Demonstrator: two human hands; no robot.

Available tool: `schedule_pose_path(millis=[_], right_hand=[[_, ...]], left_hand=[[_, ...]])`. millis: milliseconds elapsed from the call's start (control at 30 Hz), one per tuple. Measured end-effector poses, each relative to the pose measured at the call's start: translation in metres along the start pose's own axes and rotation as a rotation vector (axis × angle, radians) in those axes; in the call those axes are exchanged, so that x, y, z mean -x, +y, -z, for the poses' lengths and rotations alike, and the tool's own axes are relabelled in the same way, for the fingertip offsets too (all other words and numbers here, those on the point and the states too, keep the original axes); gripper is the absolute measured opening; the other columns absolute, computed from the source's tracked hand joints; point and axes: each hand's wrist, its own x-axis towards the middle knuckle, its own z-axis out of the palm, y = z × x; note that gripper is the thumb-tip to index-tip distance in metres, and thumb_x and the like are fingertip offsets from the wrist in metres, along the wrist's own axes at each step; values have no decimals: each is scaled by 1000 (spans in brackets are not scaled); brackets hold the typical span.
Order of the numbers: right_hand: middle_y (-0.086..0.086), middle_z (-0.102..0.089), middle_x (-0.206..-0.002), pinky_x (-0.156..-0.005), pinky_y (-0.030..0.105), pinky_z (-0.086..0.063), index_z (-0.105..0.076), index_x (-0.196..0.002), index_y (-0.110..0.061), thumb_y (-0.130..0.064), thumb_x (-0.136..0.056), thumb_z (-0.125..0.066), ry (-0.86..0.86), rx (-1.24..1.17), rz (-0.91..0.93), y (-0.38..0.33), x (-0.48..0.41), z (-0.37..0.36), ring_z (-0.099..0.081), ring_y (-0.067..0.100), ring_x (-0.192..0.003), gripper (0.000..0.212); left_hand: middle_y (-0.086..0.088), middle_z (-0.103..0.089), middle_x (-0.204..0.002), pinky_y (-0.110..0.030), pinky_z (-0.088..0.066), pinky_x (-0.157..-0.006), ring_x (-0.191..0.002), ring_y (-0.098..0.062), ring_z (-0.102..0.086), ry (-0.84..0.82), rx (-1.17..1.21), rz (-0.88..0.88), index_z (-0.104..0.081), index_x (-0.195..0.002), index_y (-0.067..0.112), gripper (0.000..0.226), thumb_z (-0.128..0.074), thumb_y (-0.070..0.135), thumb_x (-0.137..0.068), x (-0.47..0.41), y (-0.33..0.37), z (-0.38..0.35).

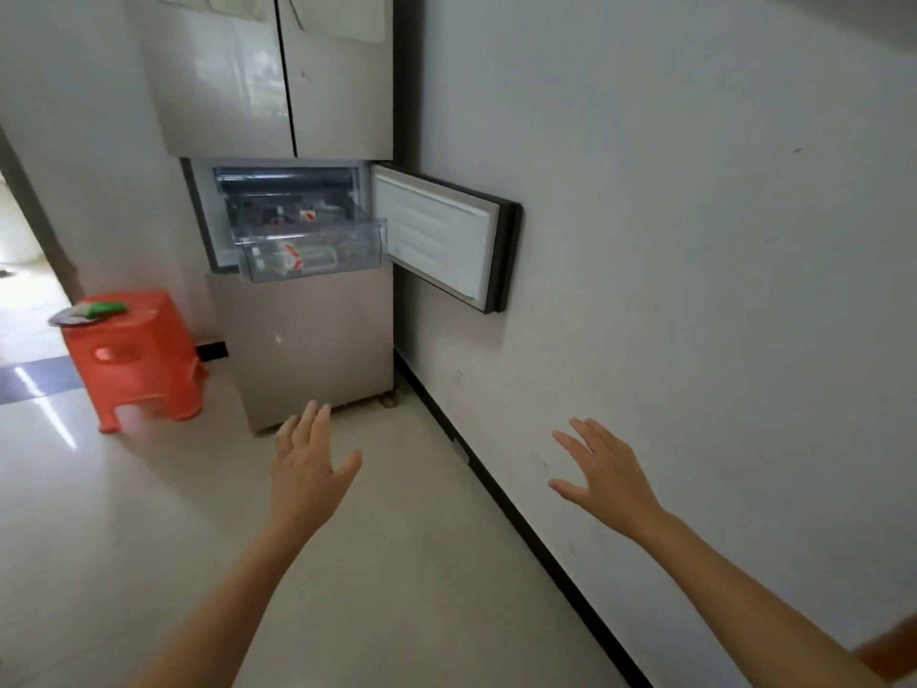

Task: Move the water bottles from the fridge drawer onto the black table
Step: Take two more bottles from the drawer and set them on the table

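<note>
At the fridge (297, 310): small door (436, 235) swung open to the right, clear drawer (310, 250) pulled partway out.
Bottles (297, 258): lying on their sides in the drawer, red and white labels showing; more shapes deeper in, too dark to count.
Left hand (310, 464): flat and wide open, nothing in it, well short of the drawer.
Right hand (603, 471): fingers spread, nothing in it, near the wall (694, 240).
Black table: not in sight, so no telling how far to carry.
Job so far: probably bottles yet to be lifted out; both hands free.
Risk, the door: sticks out at the right, easy to bump with an arm on the way in.
Risk, the drawer: only partway out, may tip or slide if pushed down hard.
Risk, the bottles: round and maybe wet and cold, could slip or roll from a loose hold.
Risk, the stool (134, 355): red, on the floor just left of the fridge, easy to trip on when turning away.
Risk, the floor (149, 513): shiny, may be slippy with full hands.
</note>
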Motion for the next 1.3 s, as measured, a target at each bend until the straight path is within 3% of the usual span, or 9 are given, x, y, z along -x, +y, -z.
schedule_pose_path(millis=[100, 167, 300, 500, 667, 1033, 1100, 1200, 1300], right_hand=[[3, -12, -156, -114, 34, -13, -21, -146, -24, -58, -88, -37, -32, -71, -12, 18, -45, 0, -8, 20, -144, 69], [1, -6, -157, -115, 31, -9, -16, -147, -26, -58, -90, -36, -34, -82, 12, 28, -80, -1, -2, 17, -144, 68], [2, -8, -156, -114, 32, -9, -19, -146, -24, -54, -91, -41, -89, -135, 67, 27, -135, -15, -3, 18, -144, 67], [4, -9, -156, -115, 32, -9, -19, -147, -23, -72, -63, -5, -149, -171, 209, 1, -225, -49, -4, 20, -144, 98], [4, -9, -156, -115, 34, -8, -20, -147, -22, -50, -91, -45, -156, -166, 290, -39, -332, -64, -3, 19, -144, 67], [5, -10, -156, -115, 37, -9, -25, -146, -20, -49, -91, -42, -168, -153, 331, -82, -537, -78, -5, 22, -145, 64], [10, -28, -150, -110, 43, -23, -40, -139, -17, -45, -87, -50, -178, -140, 339, -78, -554, -91, -24, 29, -140, 60], [9, -64, -119, -81, 38, -52, -66, -110, -20, -57, -67, -52, -282, -104, 268, -66, -581, -105, -63, 28, -107, 59], [11, -42, -142, -104, 43, -35, -50, -132, -18, -65, -69, -25, -280, -128, 279, -45, -617, -111, -40, 28, -132, 82]], left_hand=[[-17, -30, -148, -47, -22, -111, -136, -38, -22, 54, -13, -24, -34, -139, 0, 69, -64, 29, -84, -42, 10, -5], [-21, -36, -144, -51, -27, -107, -132, -42, -28, 108, -16, -23, -39, -136, -2, 70, -61, 33, -79, -68, 16, -12], [-17, -33, -147, -48, -24, -110, -136, -37, -24, 99, -37, 29, -36, -138, 0, 69, -69, 22, -81, -95, 12, -24], [-20, -38, -143, -53, -30, -104, -131, -43, -30, 139, -109, 156, -41, -134, -3, 69, -73, 17, -77, -144, -34, -30], [-22, -41, -140, -54, -31, -103, -129, -43, -32, 187, -137, 247, -43, -132, -4, 69, -75, 17, -74, -211, -90, -39], [-18, -33, -147, -52, -24, -107, -134, -40, -25, 186, -85, 284, -37, -137, 0, 68, -69, 20, -81, -414, -150, -62], [-17, -34, -147, -54, -27, -106, -135, -40, -24, 142, -67, 293, -38, -137, 0, 67, -69, 19, -81, -437, -154, -78], [-17, -35, -146, -56, -29, -105, -134, -40, -26, 74, -63, 285, -39, -136, 1, 67, -70, 20, -80, -468, -156, -102], [-21, -41, -141, -55, -30, -104, -129, -45, -33, 55, -101, 271, -44, -133, -2, 66, -72, 20, -78, -501, -154, -123]])
